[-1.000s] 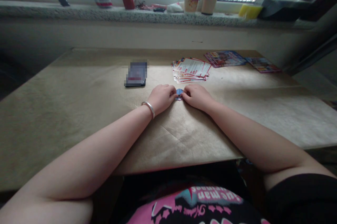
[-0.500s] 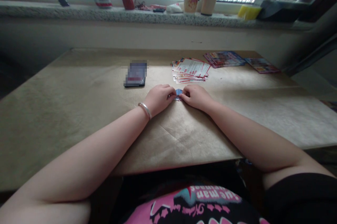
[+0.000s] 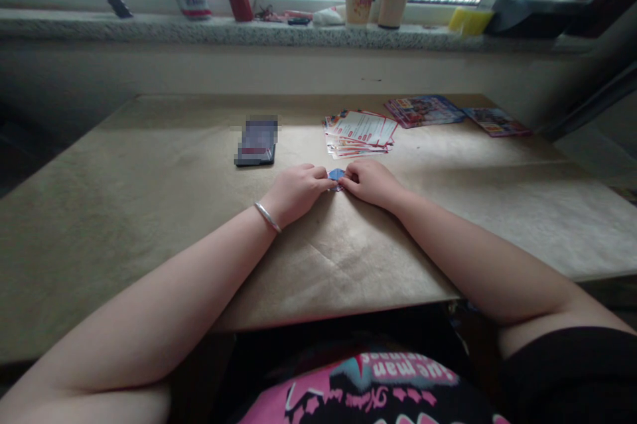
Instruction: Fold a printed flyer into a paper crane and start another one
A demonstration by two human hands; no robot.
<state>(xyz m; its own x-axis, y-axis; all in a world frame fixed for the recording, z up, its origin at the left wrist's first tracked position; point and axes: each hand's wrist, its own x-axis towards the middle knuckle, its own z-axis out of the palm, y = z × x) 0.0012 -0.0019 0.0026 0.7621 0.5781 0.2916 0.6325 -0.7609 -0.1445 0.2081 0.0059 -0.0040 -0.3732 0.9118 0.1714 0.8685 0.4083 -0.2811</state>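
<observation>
A small blue folded paper piece [image 3: 337, 176] lies on the brown paper-covered table [image 3: 149, 212], pinched from both sides. My left hand [image 3: 297, 190], with a silver bracelet on the wrist, has its fingers curled and pressed on the piece's left edge. My right hand [image 3: 371, 182] is closed on its right edge, fingertips meeting the left hand's. Most of the piece is hidden under my fingers.
A dark phone [image 3: 256, 142] lies left of the hands. A fanned stack of red-and-white leaflets [image 3: 361, 131] sits just beyond them, with colourful leaflets [image 3: 423, 109] and another leaflet [image 3: 495, 121] at the back right. Bottles, cups and a yellow sponge [image 3: 465, 19] line the windowsill.
Both hands stay on the blue piece. My left hand has turned slightly and crept a little further over it; the right hand has barely shifted.
</observation>
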